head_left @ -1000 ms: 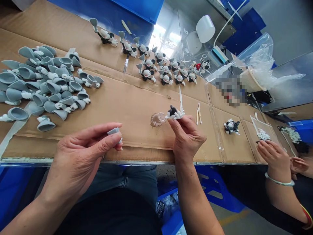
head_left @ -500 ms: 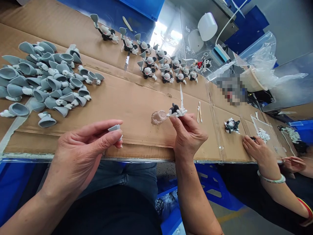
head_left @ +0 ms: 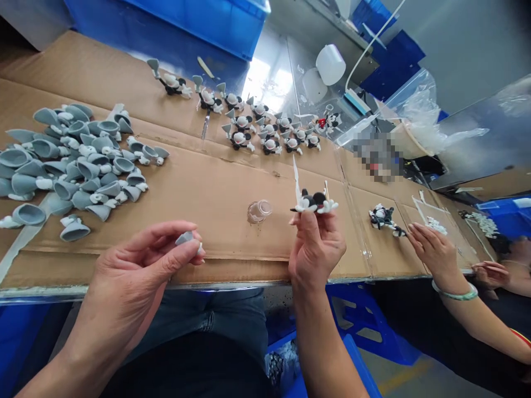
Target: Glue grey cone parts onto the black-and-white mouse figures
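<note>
My left hand [head_left: 145, 260] pinches a small grey cone-shaped piece [head_left: 183, 237] with a white end, mostly covered by the fingertips. In my right hand [head_left: 317, 249], a black-and-white mouse figurine [head_left: 313, 202] is gripped between thumb and fingers, above the cardboard and apart from the grey piece. Behind the figurine rises a thin white pointed strip [head_left: 296, 174]; whether it touches the hand I cannot tell. A small clear cup [head_left: 261, 210] stands left of my right hand. Loose grey cone pieces with white mouse hands [head_left: 78, 160] are heaped at the left.
Several mouse figurines with grey cones [head_left: 240, 139] stand in rows at the back. Behind them is a blue bin [head_left: 199, 25]. A cotton swab [head_left: 326, 189] shows behind the held figurine. At right, a co-worker's hand [head_left: 435, 251] is beside black-and-white parts [head_left: 380, 215].
The view has shifted, so the table sits lower and further left. The figurine in my right hand has turned, showing more of its black ears. The co-worker's fingers have opened beside a small black part.
</note>
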`<state>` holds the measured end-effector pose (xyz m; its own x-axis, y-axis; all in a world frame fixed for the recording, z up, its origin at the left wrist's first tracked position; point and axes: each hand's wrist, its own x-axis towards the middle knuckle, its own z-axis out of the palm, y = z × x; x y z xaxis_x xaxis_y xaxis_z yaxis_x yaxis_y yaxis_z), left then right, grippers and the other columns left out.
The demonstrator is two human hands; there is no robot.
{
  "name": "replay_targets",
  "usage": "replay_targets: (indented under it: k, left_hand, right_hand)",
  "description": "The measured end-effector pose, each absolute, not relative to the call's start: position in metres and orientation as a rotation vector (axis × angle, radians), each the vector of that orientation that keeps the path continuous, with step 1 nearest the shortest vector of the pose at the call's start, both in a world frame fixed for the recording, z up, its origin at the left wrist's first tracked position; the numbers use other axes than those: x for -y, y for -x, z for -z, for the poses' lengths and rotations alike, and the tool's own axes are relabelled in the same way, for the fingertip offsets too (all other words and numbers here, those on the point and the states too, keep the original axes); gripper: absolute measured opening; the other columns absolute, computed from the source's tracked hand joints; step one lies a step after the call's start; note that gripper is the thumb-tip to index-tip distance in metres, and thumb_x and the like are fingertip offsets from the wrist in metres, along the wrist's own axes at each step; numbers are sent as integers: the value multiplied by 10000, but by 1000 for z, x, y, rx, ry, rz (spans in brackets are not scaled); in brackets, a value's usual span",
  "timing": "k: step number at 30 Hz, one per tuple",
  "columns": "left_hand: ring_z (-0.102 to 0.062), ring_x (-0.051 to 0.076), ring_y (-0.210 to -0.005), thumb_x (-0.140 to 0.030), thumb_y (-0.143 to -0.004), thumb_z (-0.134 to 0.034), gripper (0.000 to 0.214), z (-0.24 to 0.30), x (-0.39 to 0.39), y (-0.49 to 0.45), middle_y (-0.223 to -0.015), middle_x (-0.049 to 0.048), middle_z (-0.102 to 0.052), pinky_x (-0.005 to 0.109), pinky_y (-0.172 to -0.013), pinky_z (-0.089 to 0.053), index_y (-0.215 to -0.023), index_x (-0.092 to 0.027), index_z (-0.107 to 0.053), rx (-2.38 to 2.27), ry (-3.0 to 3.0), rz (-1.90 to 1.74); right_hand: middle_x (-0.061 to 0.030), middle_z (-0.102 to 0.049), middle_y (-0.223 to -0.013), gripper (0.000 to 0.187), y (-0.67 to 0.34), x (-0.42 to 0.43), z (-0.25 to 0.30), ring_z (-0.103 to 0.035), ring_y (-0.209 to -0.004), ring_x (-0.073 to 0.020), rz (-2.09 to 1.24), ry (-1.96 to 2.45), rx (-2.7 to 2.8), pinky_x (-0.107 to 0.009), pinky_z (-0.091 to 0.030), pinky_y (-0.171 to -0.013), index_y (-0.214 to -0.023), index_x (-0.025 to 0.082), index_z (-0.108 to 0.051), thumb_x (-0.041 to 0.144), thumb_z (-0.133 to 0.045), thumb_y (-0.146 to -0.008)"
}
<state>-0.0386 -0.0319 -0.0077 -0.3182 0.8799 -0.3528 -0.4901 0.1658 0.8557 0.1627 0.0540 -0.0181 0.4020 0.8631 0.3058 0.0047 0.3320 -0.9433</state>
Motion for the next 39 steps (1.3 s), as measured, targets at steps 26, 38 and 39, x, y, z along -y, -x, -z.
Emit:
replay_targets:
  k: [26,38,39]
  left_hand:
    - [-733,144,-655,-247,-631,-955,277,12,35,17,-785,38,-781,181,-677,-604,-882,-225,-839,-1067,-356,-1391]
    - [-780,205,-728,-284,-679,-935,255,20,38,17,-864,93,-814,215,-719,-636,-908,-224,-839,-1105,-370,-1407]
    - [-782,214,-730,-273,-663,-943,278,19,38,16,-859,90,-813,223,-717,-639,-916,-227,-838,-1115,-354,-1417]
  right_hand:
    - [-15,-774,-798,234,-142,22,27,-726,-641,-150,-1362,876,757,-241,-625,-629,-1019,302,-804,333,-871,-797]
    - [-12,-735,-838,252,-141,19,35,-667,-706,-131,-1174,849,1088,-207,-567,-637,-1096,311,-796,294,-833,-847]
    - [-11,-735,-845,252,-141,19,34,-666,-717,-129,-1167,858,1105,-203,-564,-651,-1107,311,-791,296,-823,-857]
